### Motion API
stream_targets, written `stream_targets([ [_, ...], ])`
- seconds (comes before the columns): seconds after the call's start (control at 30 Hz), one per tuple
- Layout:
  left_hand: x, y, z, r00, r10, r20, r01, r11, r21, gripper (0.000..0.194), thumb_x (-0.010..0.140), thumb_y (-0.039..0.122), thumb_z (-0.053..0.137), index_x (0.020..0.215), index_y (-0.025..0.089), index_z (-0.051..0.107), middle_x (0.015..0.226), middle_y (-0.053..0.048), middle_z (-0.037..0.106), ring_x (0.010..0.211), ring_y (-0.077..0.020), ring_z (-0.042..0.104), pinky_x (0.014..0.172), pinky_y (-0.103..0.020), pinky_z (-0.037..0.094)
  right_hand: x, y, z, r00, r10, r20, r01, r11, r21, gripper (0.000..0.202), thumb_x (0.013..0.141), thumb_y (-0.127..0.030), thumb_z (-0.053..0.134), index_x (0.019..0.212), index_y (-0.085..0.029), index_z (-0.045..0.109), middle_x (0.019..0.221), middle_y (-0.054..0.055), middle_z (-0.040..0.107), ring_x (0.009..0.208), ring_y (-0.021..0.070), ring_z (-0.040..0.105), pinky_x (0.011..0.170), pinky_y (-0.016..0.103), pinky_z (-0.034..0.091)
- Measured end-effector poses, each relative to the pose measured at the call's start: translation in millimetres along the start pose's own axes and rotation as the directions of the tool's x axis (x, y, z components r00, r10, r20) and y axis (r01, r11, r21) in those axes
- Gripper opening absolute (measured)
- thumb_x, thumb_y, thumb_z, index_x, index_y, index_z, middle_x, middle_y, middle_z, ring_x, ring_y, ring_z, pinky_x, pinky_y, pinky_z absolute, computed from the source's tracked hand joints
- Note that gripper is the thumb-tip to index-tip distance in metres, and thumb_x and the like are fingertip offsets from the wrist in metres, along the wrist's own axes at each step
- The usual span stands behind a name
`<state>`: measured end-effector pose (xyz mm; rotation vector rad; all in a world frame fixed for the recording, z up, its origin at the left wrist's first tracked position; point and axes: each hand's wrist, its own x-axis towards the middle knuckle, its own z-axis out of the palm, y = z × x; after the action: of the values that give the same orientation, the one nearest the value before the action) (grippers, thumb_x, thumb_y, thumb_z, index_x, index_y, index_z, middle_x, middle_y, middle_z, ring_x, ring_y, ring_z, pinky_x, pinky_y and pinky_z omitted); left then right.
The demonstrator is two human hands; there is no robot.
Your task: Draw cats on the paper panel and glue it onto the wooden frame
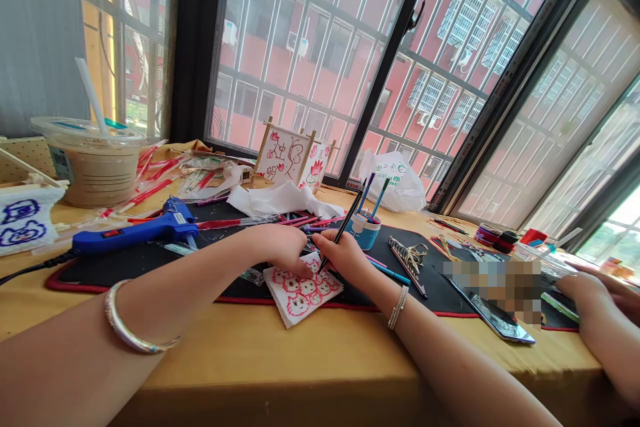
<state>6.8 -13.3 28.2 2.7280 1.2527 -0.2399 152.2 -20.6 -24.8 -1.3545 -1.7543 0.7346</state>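
Observation:
My right hand (345, 255) is closed around a slim black pen (349, 225), its tip down on a folded white sheet (305, 292) covered with red cat-like drawings. I cannot tell whether the sheet is paper or cloth. My left hand (286, 250) presses on the sheet's upper edge, fingers bent and thumb pointing down onto the drawings; its far fingers are partly hidden. The sheet overlaps the front edge of a black mat (235, 290). Behind my right hand stands a blue pen cup (364, 233) with several pens.
On the left are a blue glue gun (133, 235), a lidded drink cup (97, 167) and a white piece with blue drawings (25, 223). A painted lantern (283, 157) stands by the window. To the right lie a phone (493, 313) and another person's hand (583, 290).

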Motion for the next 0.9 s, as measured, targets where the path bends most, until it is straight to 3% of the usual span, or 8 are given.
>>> stream_targets([
  [0.27,1,-3,2.1,1.0,0.015,-0.022,-0.015,1.0,0.018,0.045,0.067,0.058,0.047,0.076,0.017,0.061,0.075,-0.007,0.064,0.054,-0.0149,0.05,0.048,-0.027,0.033,0,-4,-3,1.0,0.014,-0.01,-0.014,1.0,-0.006,0.032,0.078,-0.034,0.044,0.052,-0.019,0.036,0.041,-0.008,0.03,0.035,0.0048,0.031,0.032,0.017,0.026],
  [0.63,0,-1,2.2,0.999,0.014,-0.034,-0.012,0.999,0.032,0.045,0.067,0.058,0.046,0.076,0.017,0.062,0.069,-0.006,0.063,0.054,-0.0148,0.051,0.05,-0.027,0.034,4,8,-1,1.0,-0.027,-0.014,0.027,0.999,-0.033,0.031,0.076,-0.033,0.047,0.051,-0.018,0.036,0.044,-0.007,0.032,0.04,0.0059,0.033,0.037,0.019,0.028],
  [0.9,1,-3,3.0,0.999,0.012,-0.04,-0.011,1.0,0.027,0.048,0.066,0.059,0.046,0.082,0.016,0.062,0.082,-0.008,0.066,0.063,-0.0175,0.055,0.05,-0.027,0.034,1,-4,-6,0.999,-0.006,-0.047,0.007,1.0,0.01,0.033,0.077,-0.037,0.044,0.051,-0.02,0.034,0.041,-0.008,0.027,0.036,0.0057,0.03,0.034,0.018,0.03],
])
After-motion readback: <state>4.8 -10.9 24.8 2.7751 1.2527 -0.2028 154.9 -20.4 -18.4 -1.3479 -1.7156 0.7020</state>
